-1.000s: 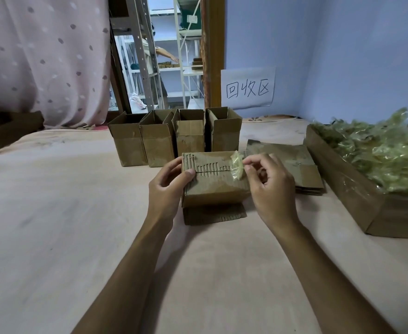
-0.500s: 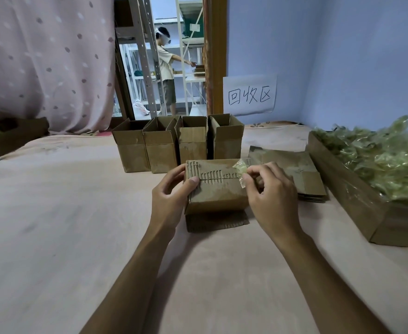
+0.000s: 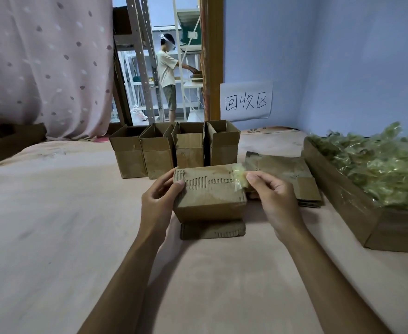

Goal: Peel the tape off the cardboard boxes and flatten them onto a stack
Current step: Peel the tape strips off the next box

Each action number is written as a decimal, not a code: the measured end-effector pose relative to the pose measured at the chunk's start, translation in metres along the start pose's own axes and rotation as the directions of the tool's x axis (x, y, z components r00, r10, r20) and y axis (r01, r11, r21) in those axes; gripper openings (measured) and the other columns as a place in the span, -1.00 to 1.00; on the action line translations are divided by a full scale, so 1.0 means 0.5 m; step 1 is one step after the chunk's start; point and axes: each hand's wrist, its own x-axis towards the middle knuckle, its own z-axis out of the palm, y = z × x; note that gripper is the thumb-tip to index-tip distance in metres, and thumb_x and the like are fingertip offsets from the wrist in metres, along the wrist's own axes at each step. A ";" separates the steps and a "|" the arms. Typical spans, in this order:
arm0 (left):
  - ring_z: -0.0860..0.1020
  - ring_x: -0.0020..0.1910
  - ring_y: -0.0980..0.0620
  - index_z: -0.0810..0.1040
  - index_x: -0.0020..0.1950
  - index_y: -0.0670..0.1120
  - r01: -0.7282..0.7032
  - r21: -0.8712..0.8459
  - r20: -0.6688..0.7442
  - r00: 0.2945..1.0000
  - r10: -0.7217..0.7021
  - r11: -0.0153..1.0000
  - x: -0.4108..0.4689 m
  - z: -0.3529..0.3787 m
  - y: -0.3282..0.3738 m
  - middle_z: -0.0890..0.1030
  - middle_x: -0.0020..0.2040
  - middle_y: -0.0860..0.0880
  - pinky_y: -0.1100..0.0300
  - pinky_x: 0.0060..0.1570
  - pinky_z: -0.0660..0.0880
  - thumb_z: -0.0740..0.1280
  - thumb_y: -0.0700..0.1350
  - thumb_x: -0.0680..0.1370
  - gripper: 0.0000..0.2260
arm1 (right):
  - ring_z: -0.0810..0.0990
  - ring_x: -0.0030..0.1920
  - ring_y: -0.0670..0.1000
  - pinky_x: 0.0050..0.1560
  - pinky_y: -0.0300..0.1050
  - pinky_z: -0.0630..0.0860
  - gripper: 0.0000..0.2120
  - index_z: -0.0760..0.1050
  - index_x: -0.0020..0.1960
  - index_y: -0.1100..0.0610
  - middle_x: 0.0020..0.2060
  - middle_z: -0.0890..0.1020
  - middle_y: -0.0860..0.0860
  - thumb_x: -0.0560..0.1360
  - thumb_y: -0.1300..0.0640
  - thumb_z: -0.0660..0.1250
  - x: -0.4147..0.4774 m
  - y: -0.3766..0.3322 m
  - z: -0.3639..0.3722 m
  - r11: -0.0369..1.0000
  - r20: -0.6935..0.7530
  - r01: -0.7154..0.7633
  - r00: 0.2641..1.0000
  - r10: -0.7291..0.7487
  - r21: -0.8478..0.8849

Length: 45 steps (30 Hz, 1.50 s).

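L hand (image 3: 160, 198) grips box (image 3: 210, 203), R hand (image 3: 274, 196) pinches tape (image 3: 240, 175) — 4 open boxes (image 3: 189, 150) behind, flat stack (image 3: 292, 175) right

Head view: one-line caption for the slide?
Left hand steadies a cardboard box while the right hand pinches the tape at its top edge.

open boxes (image 3: 158, 156): 4 | held box (image 3: 210, 201): 1 | tape strip (image 3: 240, 175): 1 | flat stack (image 3: 292, 174): 1 | scrap cartons (image 3: 337, 189): 2 | sign (image 3: 246, 100): 1

Blue walls (image 3: 342, 56) met in a corner; a pink dotted curtain (image 3: 46, 63) hung left of a wooden door frame (image 3: 213, 56), with bright metal shelving (image 3: 140, 56) beyond.
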 end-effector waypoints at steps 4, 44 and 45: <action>0.67 0.15 0.03 0.66 0.30 0.06 -0.084 0.074 0.021 0.996 0.083 0.994 0.006 -0.004 0.006 0.72 0.14 0.02 0.19 -0.02 0.64 0.42 -0.23 0.60 -0.68 | 0.71 -0.02 -0.02 0.04 -0.13 0.61 -0.77 0.70 -0.04 0.08 -0.07 0.74 0.01 0.47 -0.08 0.50 -0.006 0.003 0.009 1.000 0.052 0.008 0.999 -0.008 -0.003; 0.55 0.23 0.17 0.66 0.25 0.09 -0.345 0.441 0.149 0.939 0.312 0.829 0.004 -0.009 -0.005 0.61 0.22 0.05 0.20 0.09 0.62 0.40 -0.06 0.62 -0.79 | 0.49 -0.37 -0.01 -0.20 -0.20 0.51 -0.73 0.68 -0.12 0.28 -0.35 0.56 0.11 0.48 0.04 0.42 -0.010 -0.029 -0.014 0.984 0.294 -0.152 0.948 0.119 0.093; 0.55 0.23 0.16 0.67 0.25 0.08 -0.360 0.467 0.151 0.933 0.328 0.808 0.004 -0.009 -0.002 0.61 0.22 0.04 0.26 0.09 0.60 0.40 -0.06 0.62 -0.79 | 0.49 -0.35 0.01 -0.18 -0.17 0.51 -0.71 0.68 -0.09 0.27 -0.33 0.56 0.13 0.46 0.02 0.42 -0.011 -0.028 -0.016 0.978 0.315 -0.176 0.940 0.132 0.115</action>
